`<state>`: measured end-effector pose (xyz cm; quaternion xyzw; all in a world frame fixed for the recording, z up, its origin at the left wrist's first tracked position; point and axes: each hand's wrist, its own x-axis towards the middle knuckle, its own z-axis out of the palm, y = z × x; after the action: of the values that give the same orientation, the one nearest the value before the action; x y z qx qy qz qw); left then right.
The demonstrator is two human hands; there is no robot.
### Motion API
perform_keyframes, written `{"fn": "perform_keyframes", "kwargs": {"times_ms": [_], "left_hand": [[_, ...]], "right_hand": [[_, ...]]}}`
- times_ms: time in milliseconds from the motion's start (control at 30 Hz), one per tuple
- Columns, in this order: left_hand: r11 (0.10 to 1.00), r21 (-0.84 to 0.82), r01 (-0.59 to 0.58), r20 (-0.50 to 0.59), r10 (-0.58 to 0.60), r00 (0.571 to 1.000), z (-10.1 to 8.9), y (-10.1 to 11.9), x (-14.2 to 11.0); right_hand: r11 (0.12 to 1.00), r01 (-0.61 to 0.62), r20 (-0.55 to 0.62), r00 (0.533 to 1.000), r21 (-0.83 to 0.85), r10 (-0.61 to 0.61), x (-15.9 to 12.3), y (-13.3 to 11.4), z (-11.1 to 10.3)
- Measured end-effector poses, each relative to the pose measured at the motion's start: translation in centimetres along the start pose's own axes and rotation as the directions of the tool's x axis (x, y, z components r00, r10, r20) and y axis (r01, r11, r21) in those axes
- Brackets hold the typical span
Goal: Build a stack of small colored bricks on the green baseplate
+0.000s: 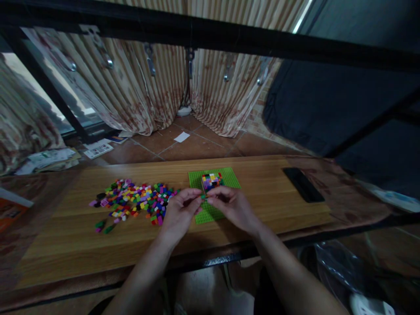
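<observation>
Over the front part of a light green baseplate [210, 214], my left hand [183, 210] and my right hand [231, 205] meet fingertip to fingertip. Both pinch a small green toy brick [203, 197] between them; its exact shape is too small to tell. Just behind the fingers, a block built of many coloured bricks [211, 178] stands on the baseplate, with white, yellow, red and purple pieces showing. My fingers hide part of its lower front. To the left of my left hand lies a loose pile of mixed coloured bricks [141, 197].
The wooden board [262, 183] carries all of this. A black phone [303, 184] lies at its right end. A few bricks [104, 226] sit apart at the front left. A dark metal bar [210, 28] with hanging hooks crosses above, before striped curtains [157, 87].
</observation>
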<state>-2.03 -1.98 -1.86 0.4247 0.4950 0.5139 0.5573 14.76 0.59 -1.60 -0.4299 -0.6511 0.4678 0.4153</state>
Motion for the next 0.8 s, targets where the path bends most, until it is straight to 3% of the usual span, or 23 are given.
{"fn": "perform_keyframes", "kwargs": {"times_ms": [67,567,700,800], "left_hand": [[1.0,-0.008,-0.015,0.019,0.016,1.0,0.0,0.0,0.0],[0.996,-0.082,-0.022,0.015,0.024,1.0,0.3,0.7,-0.5],[0.989,-0.146,0.016,0.014,-0.014,1.0,0.3,0.9,-0.6],[0.984,-0.17,0.05,0.018,-0.048,0.999,0.1,0.9,-0.6]], "right_hand": [[1.0,-0.007,0.074,0.997,-0.022,0.009,-0.4,-0.3,1.1],[0.992,-0.064,-0.03,0.997,0.109,0.068,-0.3,-0.7,1.3],[0.988,-0.079,-0.125,0.988,0.13,0.096,0.2,-0.3,0.1],[0.998,0.008,-0.229,0.973,-0.064,-0.022,0.6,0.1,-1.7]]}}
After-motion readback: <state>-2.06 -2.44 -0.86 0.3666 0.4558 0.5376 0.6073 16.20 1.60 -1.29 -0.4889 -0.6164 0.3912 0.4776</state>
